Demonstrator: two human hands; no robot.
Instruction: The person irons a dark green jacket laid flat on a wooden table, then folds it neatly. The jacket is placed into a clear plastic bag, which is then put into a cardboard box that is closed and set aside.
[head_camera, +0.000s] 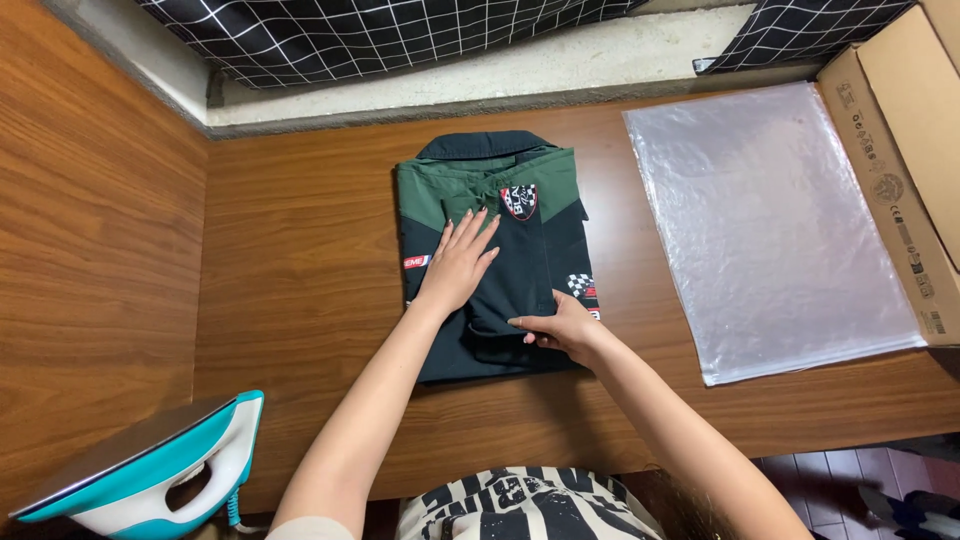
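Wooden table (300, 260) — folded shirt (530, 250) under both hands' fingers (470, 235).

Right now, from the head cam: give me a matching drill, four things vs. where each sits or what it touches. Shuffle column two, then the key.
Things:
1. iron
2. plastic bag
3. left hand
4. right hand

Places:
A. flat on the table, right of the folded shirt
B. pinching the shirt's lower right edge
C. near left corner of the table
D. palm down on the shirt's front

Pairs: 1-C, 2-A, 3-D, 4-B
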